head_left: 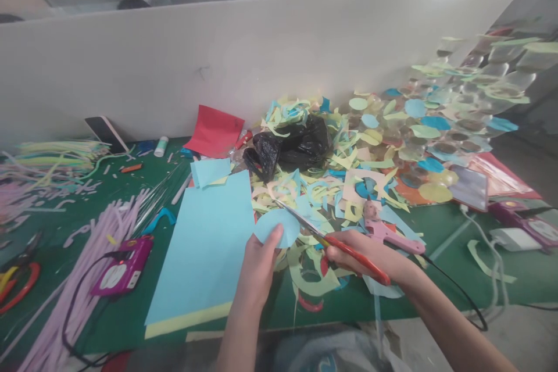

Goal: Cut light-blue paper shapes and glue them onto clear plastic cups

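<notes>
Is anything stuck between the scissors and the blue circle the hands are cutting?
Nothing visible. The left hand pinches the blue paper circle at its lower edge, and the red-handled scissors in the right hand already lie with their blades across the circle's top right edge. Paper scraps lie behind and beneath, not between.

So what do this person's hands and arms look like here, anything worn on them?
Both the left hand and the right hand are bare: no gloves, and no rings, watch or bracelet visible. Both forearms are uncovered as far as the bottom edge of the picture, so no sleeves show. Fingernails look short and unpainted, as far as the picture shows.
</notes>
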Motion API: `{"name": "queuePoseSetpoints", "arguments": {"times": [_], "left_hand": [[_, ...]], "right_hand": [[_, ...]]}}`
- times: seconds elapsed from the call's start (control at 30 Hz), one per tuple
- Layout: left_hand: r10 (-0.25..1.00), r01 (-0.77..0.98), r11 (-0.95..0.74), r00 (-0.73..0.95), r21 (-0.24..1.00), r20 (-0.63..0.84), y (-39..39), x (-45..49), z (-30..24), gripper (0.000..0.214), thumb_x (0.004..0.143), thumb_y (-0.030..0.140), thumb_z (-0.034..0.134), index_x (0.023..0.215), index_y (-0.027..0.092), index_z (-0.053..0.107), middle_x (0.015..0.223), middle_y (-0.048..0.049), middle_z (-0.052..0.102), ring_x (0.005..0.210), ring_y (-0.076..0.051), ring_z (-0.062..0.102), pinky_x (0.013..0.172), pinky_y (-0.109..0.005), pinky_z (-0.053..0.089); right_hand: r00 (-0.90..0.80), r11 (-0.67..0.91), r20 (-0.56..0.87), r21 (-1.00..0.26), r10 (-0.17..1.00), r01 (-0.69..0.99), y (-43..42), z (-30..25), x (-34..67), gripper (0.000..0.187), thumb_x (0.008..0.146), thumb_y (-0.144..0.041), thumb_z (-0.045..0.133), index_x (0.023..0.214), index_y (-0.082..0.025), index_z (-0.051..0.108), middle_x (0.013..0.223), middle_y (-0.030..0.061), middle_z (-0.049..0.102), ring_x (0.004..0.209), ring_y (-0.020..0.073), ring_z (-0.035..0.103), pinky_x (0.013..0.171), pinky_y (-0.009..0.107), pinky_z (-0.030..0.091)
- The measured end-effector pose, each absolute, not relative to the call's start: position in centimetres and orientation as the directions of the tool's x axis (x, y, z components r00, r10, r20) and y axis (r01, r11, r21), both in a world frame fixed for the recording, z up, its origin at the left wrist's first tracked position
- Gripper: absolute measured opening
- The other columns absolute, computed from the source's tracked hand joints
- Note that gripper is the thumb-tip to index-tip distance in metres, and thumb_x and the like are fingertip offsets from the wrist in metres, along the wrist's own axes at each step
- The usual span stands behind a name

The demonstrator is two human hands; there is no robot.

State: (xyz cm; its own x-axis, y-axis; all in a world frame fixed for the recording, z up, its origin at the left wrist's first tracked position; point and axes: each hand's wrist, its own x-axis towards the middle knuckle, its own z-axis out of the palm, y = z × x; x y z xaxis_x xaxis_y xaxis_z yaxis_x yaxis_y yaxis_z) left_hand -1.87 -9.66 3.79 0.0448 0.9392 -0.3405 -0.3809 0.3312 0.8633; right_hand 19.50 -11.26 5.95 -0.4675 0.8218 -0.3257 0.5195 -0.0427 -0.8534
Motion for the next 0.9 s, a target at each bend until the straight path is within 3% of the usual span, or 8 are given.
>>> {"name": "queuePoseSetpoints", "arguments": {"times": [0.27,0.37,0.57,0.9], "left_hand": [[0.93,-0.385,0.328,-0.025,0.862,-0.366,-9.9,-1.9,3.3,0.049,0.077,0.045,0.071,0.118,0.017,0.065,0.118,-0.0118,0.069,0.109,-0.029,0.065,0.092,-0.04,0.052],[0.939,-0.363,0.305,-0.04,0.88,-0.342,-10.1,-2.1,3.0,0.052,0.079,0.045,0.07,0.124,0.021,0.061,0.124,-0.0106,0.067,0.112,-0.028,0.063,0.091,-0.039,0.052],[0.958,-0.364,0.258,-0.027,0.895,-0.287,-10.3,-1.7,3.8,0.061,0.081,0.04,0.069,0.136,0.025,0.05,0.127,-0.0086,0.066,0.115,-0.026,0.063,0.097,-0.039,0.049],[0.952,-0.302,0.246,-0.104,0.921,-0.288,-10.4,-0.7,5.4,0.056,0.079,0.039,0.067,0.132,0.024,0.055,0.128,-0.0092,0.066,0.117,-0.028,0.062,0.096,-0.038,0.05]], "right_hand": [[-0.266,-0.251,-0.4,-0.854,0.877,0.456,-11.5,5.4,18.8,0.058,0.085,-0.073,0.046,0.063,-0.021,0.035,0.05,-0.0048,0.041,0.045,0.0087,0.036,0.045,0.023,0.026],[-0.27,-0.195,-0.355,-0.856,0.895,0.478,-11.6,5.4,19.3,0.055,0.086,-0.072,0.047,0.069,-0.021,0.037,0.058,-0.0053,0.038,0.051,0.0092,0.033,0.047,0.023,0.025],[-0.348,-0.068,-0.289,-0.846,0.892,0.53,-12.1,6.7,19.6,0.046,0.09,-0.069,0.04,0.087,-0.023,0.041,0.079,-0.0011,0.048,0.07,0.0159,0.044,0.064,0.029,0.042],[-0.454,-0.018,-0.33,-0.824,0.828,0.566,-12.2,6.7,19.7,0.046,0.093,-0.068,0.037,0.088,-0.023,0.042,0.078,-0.0006,0.057,0.064,0.0146,0.049,0.06,0.027,0.039]]}}
